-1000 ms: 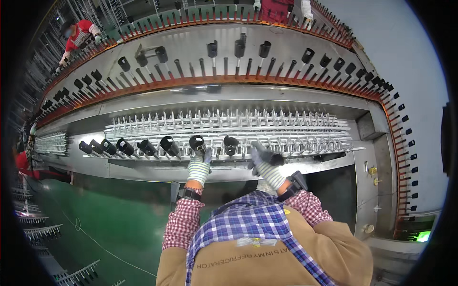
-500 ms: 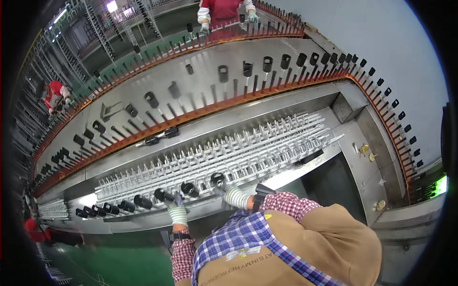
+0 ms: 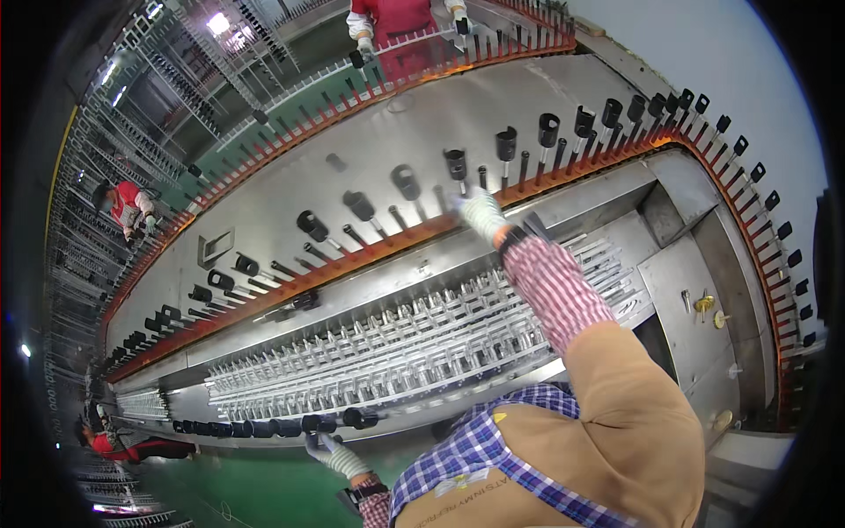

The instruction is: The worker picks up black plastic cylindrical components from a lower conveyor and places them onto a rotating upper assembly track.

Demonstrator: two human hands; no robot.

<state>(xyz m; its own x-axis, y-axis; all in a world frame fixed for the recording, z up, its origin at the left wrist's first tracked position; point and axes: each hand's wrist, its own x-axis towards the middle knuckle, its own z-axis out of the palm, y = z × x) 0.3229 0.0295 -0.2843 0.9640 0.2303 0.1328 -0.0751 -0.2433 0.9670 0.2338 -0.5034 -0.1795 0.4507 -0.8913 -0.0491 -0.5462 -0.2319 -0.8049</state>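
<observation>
The right hand (image 3: pixel 482 211), a second ago down at the near row of black cylinders (image 3: pixel 264 429), is now stretched to the conveyor pegs (image 3: pixel 481 176), fingers spread, nothing held; left hand (image 3: pixel 330 451) is curled under that row, its grip cannot be told

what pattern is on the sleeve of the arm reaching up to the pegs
A red and white check, on the right sleeve; the head view shows it clearly.

White knit gloves (image 3: pixel 481 211), red-checked sleeve (image 3: pixel 553 286), black caps (image 3: pixel 455 162), orange rail (image 3: pixel 370 251), green floor (image 3: pixel 255 484).
</observation>
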